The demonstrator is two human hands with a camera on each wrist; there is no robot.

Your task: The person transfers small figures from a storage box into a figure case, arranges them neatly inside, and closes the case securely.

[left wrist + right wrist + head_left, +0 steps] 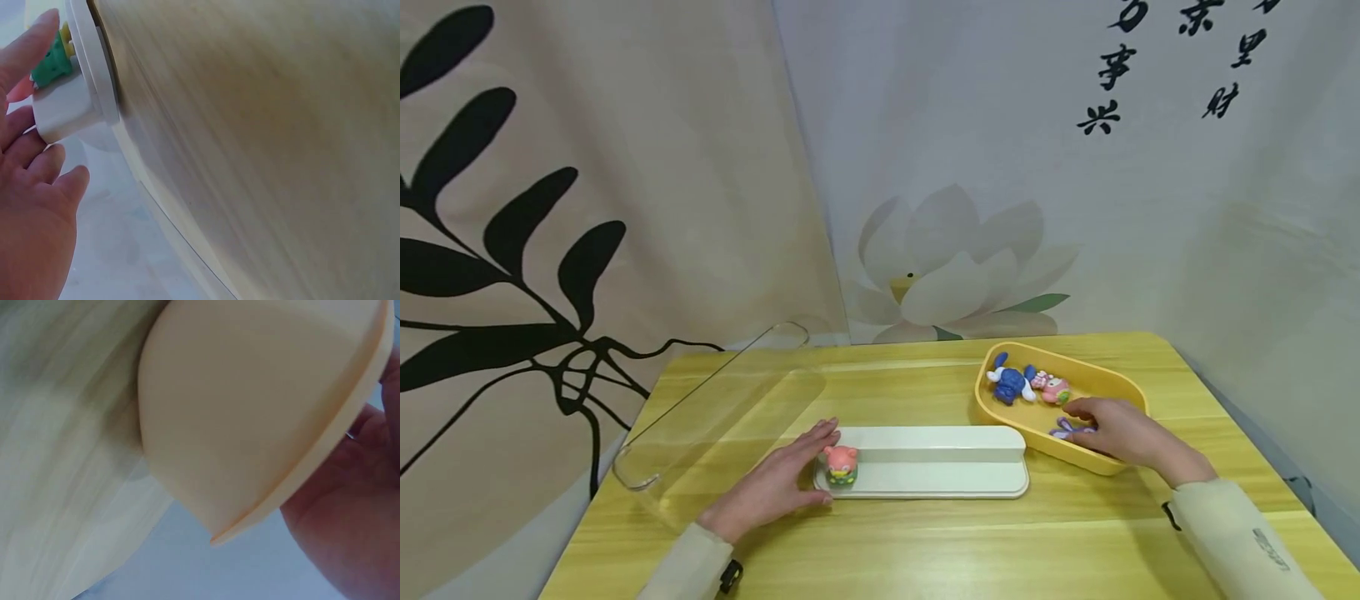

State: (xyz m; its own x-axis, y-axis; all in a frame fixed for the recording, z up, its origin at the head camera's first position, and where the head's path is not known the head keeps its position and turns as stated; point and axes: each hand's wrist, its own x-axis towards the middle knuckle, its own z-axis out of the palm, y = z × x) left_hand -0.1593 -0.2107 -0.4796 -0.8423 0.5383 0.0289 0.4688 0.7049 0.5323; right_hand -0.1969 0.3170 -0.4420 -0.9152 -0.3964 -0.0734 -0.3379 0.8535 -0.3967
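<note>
A white stepped display base (925, 475) lies on the table, with a small pink-headed figurine (841, 464) in green standing at its left end. My left hand (778, 483) is around that end, fingers extended along the back and thumb at the front. In the left wrist view the fingers (47, 164) are beside the base's end. My right hand (1120, 433) reaches over the near rim of a yellow tray (1112, 385), its fingertips around a purple-eared figurine (1067, 428). In the right wrist view the tray's side hides those fingertips.
In the tray also lie a blue figurine (1009, 383) with white arms and a pink figurine (1056, 390). A clear plastic cover (722, 417) stands at the table's left side, reaching its back edge. Printed curtains hang behind the wooden table (895, 550).
</note>
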